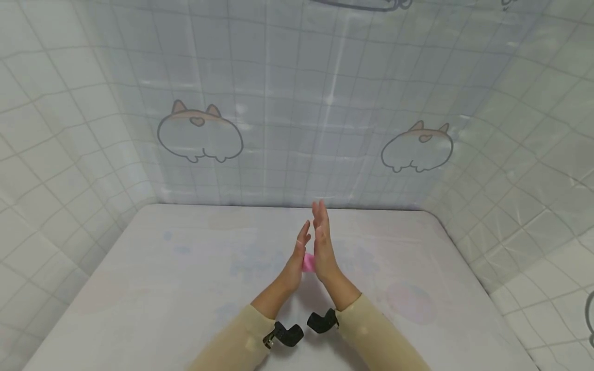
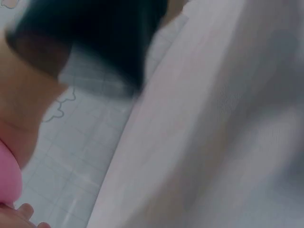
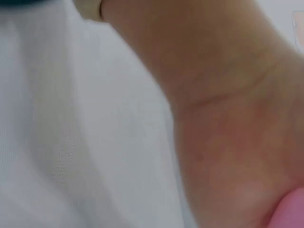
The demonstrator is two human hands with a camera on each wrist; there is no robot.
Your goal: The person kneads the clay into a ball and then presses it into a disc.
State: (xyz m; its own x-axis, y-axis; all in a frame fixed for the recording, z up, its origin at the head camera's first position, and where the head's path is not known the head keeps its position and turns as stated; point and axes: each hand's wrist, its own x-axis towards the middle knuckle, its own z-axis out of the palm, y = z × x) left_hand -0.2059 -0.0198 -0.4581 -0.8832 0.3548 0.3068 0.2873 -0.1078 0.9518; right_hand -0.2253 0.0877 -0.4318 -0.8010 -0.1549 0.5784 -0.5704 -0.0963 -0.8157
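The left hand (image 1: 296, 257) and right hand (image 1: 324, 250) faced each other, fingers extended, the rounded pink lump (image 1: 308, 263) held between their flat palms. Behind them, black wrist cameras (image 1: 322, 320) projected from cream sleeves (image 1: 380, 335). Below lay the pale tabletop (image 1: 185, 288); beyond, a grid-printed sheet (image 1: 297, 129) bore corgi drawings (image 1: 200, 135).

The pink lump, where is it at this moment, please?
In the head view, the pink lump is below and slightly right of centre, between the left hand and the right hand, over the table.
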